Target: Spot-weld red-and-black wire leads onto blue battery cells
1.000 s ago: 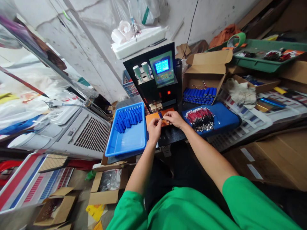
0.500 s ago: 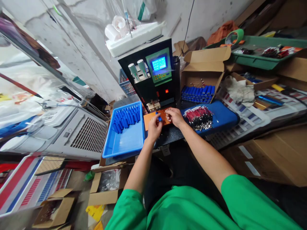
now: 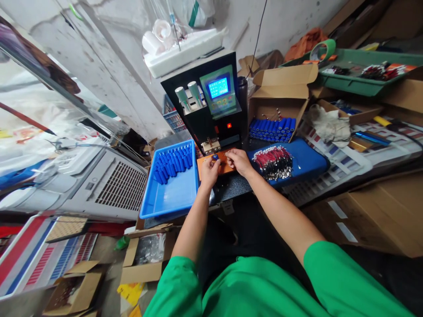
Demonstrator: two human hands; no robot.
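My left hand (image 3: pixel 210 171) is closed at the left part of an orange board (image 3: pixel 204 164), its fingertips round a blue cylinder (image 3: pixel 215 157) seen end-on. Just right of it, my right hand (image 3: pixel 237 161) is pinched over the board; what it holds is too small to make out. Both hands are in front of the contacts of a black machine (image 3: pixel 205 123) with a lit blue screen (image 3: pixel 218 88). To the left, a blue tray (image 3: pixel 172 198) holds rows of blue cylinders (image 3: pixel 175 162). A heap of red and black wires (image 3: pixel 272 162) lies on a blue pad (image 3: pixel 307 163) at the right.
Behind the pad stands an open cardboard box (image 3: pixel 280 99) with more blue cylinders. A green tray (image 3: pixel 353 86) with wires and tape is at the back right. A white foam tray (image 3: pixel 185 53) rests on the machine. A grey cooler (image 3: pixel 115 180) is at the left.
My left hand has moved slightly left and down, and the blue cylinder has turned from lying lengthwise to showing its end. My right hand has shifted slightly left. The view has moved a little.
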